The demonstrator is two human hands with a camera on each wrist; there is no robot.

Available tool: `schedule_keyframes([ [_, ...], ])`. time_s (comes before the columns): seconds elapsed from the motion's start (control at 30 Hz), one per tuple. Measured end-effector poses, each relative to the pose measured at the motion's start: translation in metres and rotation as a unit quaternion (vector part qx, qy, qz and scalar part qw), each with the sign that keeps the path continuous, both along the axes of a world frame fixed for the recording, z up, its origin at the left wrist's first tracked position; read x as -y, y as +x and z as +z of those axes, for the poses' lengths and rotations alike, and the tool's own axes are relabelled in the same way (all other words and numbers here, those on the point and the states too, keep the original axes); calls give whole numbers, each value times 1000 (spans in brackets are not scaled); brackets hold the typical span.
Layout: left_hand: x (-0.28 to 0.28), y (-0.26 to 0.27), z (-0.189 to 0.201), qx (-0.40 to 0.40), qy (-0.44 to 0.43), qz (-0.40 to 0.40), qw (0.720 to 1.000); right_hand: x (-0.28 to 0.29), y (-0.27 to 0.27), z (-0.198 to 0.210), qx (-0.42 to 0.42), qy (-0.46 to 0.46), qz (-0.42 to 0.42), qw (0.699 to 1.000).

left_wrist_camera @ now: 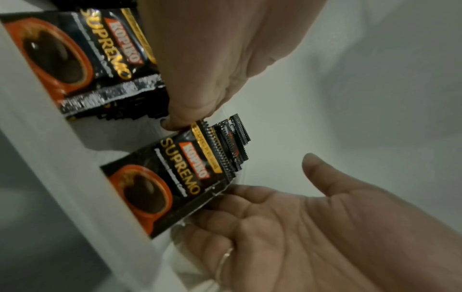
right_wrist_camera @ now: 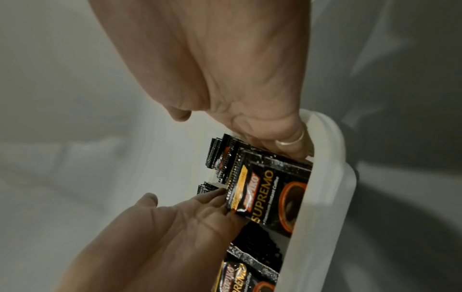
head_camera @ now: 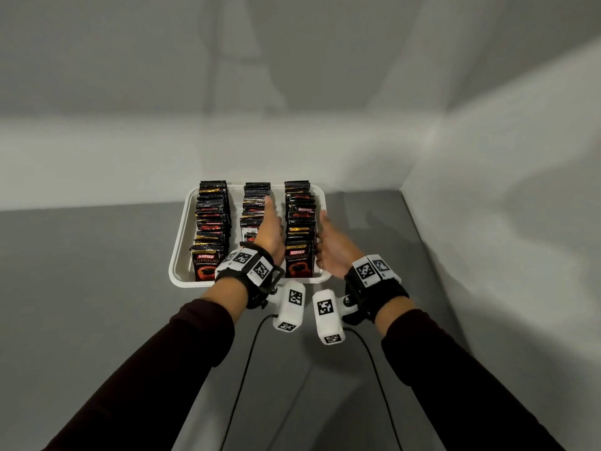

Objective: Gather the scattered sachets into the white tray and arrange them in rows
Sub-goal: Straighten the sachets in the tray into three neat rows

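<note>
Left hand (head_camera: 271, 234) and right hand (head_camera: 331, 249), fingers (left_wrist_camera: 240, 199) straight, flanking the right row of sachets (head_camera: 300, 229). Probably squaring it inside the white tray (head_camera: 182, 252). Nothing clamped.

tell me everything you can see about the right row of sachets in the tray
The right row of sachets is black foil Kopiko Supremo packs with serrated edges, standing upright front to back in the white tray. The front pack shows an orange coffee cup. The left hand and right hand flank it with straight fingers.
</note>
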State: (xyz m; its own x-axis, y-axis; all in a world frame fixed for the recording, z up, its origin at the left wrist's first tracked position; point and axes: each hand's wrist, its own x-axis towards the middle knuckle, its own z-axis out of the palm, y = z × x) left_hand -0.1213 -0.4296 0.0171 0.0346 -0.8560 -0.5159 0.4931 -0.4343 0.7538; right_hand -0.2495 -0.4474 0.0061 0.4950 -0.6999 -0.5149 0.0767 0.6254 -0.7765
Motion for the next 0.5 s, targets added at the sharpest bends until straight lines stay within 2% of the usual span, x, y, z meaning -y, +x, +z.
schedule_keyframes([
  [0.1, -8, 3, -3, 39, -35, -47, 998, 0, -1, 2, 8, -17, 14, 1000],
  [0.2, -16, 0, -9, 72, -70, -68, 993, -2, -1, 2, -23, -34, 18, 999],
  [0.37, -28, -3, -17, 162, -102, -131, 973, -12, 1, 5, -36, -39, 21, 998],
  [0.5, -36, -7, -8, 219, -120, -120, 961, -17, 0, 8, 1, -53, 30, 998],
])
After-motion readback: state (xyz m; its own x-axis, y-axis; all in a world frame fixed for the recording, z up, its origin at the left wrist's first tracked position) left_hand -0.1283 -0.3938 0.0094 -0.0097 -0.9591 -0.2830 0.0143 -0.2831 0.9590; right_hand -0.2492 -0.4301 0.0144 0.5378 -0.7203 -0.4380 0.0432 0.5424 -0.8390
